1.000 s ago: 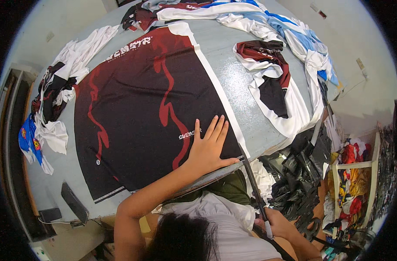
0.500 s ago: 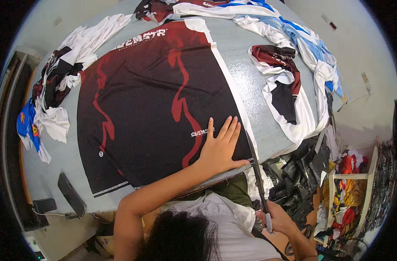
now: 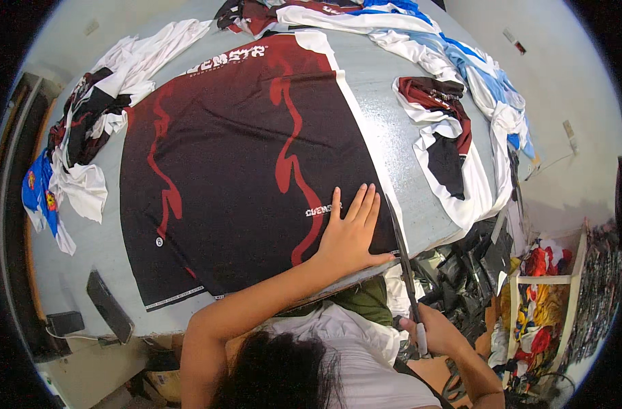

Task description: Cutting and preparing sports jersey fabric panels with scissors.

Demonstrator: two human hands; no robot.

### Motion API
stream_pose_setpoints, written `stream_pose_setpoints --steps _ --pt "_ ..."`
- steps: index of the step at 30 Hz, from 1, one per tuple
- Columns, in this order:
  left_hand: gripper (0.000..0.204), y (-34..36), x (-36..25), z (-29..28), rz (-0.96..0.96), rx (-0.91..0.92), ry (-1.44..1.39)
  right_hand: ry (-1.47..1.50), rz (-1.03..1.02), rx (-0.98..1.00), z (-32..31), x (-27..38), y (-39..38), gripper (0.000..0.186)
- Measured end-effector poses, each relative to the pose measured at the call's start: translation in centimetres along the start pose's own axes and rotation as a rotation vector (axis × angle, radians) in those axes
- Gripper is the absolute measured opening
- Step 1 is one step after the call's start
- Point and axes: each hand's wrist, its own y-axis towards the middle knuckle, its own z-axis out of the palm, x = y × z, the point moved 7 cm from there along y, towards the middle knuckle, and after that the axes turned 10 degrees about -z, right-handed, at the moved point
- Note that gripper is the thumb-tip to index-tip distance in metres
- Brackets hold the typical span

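A large black and dark red printed fabric panel [image 3: 222, 170] with a white margin lies spread on the table. My left hand [image 3: 353, 228] rests flat on its lower right part, fingers spread and pointing away from me. My right hand [image 3: 442, 332] is closed round the handles of long dark scissors [image 3: 406, 273] just off the table's near edge. The blades point away from me and run along the panel's right side, beside the strip of white margin. Whether the blades are parted is hard to see.
Cut white and dark red fabric pieces [image 3: 454, 170] lie to the right. White cloth [image 3: 154, 61] and a blue piece [image 3: 42, 180] sit at the left, near a dark phone-like slab [image 3: 110, 307]. Black plastic bags [image 3: 468, 262] and a shelf of coloured cloth [image 3: 542, 279] stand beyond the table.
My right hand and the scissors have shifted very slightly, with the whole view. My left hand stays pressed on the panel in the same place.
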Motion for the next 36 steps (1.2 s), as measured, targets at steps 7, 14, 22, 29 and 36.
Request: stream_pose_setpoints --steps 7,14,22,29,36 --pt "0.105 -0.1 0.2 0.3 -0.001 0.034 0.001 -0.035 -0.099 -0.081 0.2 0.6 0.5 0.05" --pt "0.105 -0.2 0.3 0.2 -0.004 0.011 0.014 -0.072 -0.178 -0.116 0.2 0.2 0.9 0.043" --pt "0.104 -0.2 0.3 0.3 0.0 0.024 0.023 -0.172 -0.147 -0.05 -0.8 0.0 2.7 0.037" --pt "0.104 -0.3 0.4 0.2 -0.008 0.0 -0.02 -0.151 -0.154 -0.098 -1.0 1.9 2.1 0.036" --pt "0.087 0.1 0.6 0.4 -0.055 -0.018 -0.098 -0.108 -0.106 -0.043 -2.8 4.2 3.1 0.046"
